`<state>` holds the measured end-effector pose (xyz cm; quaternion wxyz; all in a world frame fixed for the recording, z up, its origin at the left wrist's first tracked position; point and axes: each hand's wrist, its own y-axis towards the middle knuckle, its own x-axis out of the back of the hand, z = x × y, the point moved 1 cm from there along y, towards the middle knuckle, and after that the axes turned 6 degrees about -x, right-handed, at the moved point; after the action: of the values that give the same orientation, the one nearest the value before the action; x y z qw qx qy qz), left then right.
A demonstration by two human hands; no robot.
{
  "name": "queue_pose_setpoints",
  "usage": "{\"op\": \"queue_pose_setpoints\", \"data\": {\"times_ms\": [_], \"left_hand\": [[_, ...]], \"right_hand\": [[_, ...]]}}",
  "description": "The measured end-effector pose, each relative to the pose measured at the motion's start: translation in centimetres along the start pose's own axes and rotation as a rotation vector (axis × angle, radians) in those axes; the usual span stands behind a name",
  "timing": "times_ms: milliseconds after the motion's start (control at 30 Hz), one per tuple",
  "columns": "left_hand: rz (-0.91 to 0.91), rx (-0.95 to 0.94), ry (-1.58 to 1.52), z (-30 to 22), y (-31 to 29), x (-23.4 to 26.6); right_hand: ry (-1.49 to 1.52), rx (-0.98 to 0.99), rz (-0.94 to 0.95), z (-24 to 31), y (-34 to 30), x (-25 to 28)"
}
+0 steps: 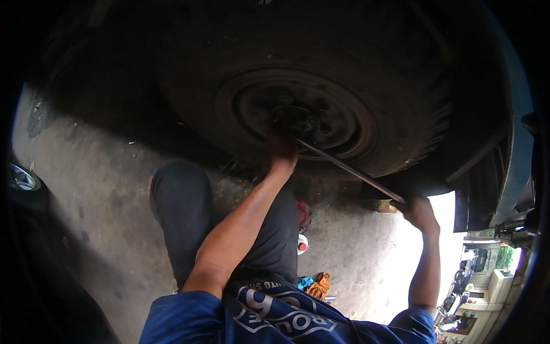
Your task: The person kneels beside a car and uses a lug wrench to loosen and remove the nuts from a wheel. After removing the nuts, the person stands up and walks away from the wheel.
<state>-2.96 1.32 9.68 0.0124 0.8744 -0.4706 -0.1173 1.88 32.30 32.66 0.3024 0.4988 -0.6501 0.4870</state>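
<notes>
"How are the arms set?"

"The bare left arm reaches up and forward from a blue fabric sleeve, the left hand raised in front of a large, dark, round wheel with a black treaded tyre. Farther right, the right forearm rises nearly straight, its right hand wrapped around the lower end of a long, straight grey metal bar."

"What's hard to make out?"

"The left fingers are blurred in shadow; I can't tell whether they're closed on anything. The bar's upper end is lost near the dark hub, and the tyre's top fades into black."

"Where's the bar, then?"

"Between the hands, which are well apart. It slants from just beside the left one down rightward into the right."
</notes>
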Motion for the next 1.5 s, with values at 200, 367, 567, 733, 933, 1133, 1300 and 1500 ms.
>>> {"op": "queue_pose_setpoints", "data": {"times_ms": [200, 367, 567, 733, 933, 1133, 1300, 1500], "left_hand": [[0.05, -0.178, 0.268, -1.1, 0.6, 0.2], [0.021, -0.23, 0.215, -1.0, 1.2, 0.4], [-0.024, -0.271, 0.435, -0.5, 0.8, 0.7], [-0.004, -0.35, 0.677, 0.1, 0.2, 0.6], [-0.109, -0.224, 0.489, -1.6, -0.2, 0.2], [-0.11, -0.138, 0.395, -3.6, -0.4, -0.2], [0.023, -0.182, 0.438, -2.5, 0.1, 0.2], [0.134, -0.291, 0.639, -2.0, 0.5, 0.7]], "right_hand": [[0.277, 0.133, 0.072, 2.2, 4.4, -11.3], [0.374, 0.158, 0.178, 3.9, 7.4, -17.9], [0.397, 0.271, 0.271, 4.9, 9.4, -20.7], [0.365, 0.282, 0.305, 5.1, 10.8, -23.3], [0.233, 0.784, -0.464, 4.2, 14.2, -27.3], [0.563, 0.679, -0.17, 4.7, 17.4, -30.9], [0.756, 0.597, -0.239, 8.6, 19.6, -40.0], [0.503, 0.496, -0.095, 12.2, 22.7, -43.4]]}}
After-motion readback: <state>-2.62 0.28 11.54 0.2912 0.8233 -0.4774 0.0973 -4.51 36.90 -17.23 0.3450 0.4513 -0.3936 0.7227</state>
